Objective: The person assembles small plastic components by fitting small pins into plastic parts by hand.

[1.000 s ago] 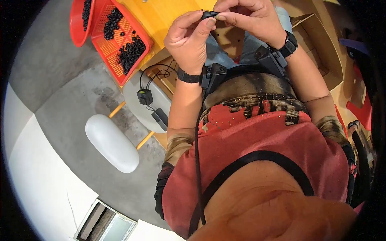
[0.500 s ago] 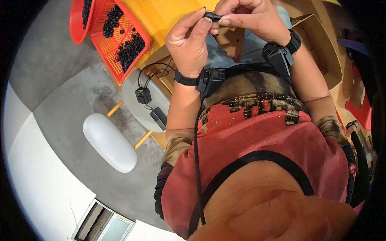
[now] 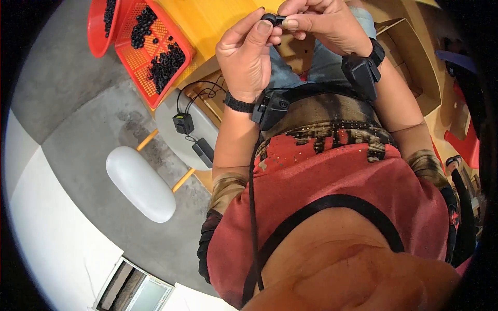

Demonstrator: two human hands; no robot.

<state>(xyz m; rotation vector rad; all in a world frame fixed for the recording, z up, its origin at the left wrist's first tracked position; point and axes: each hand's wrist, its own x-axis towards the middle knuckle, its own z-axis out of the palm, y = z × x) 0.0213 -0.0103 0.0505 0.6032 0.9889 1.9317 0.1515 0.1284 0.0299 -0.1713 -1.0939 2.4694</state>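
Small rounded black part [image 3: 270,18], both hands

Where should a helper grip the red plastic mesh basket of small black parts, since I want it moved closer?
Probably the bare near rim of the red plastic mesh basket, coming from the person's left over the grey floor; the small black parts fill its middle and the yellow table blocks the other side.
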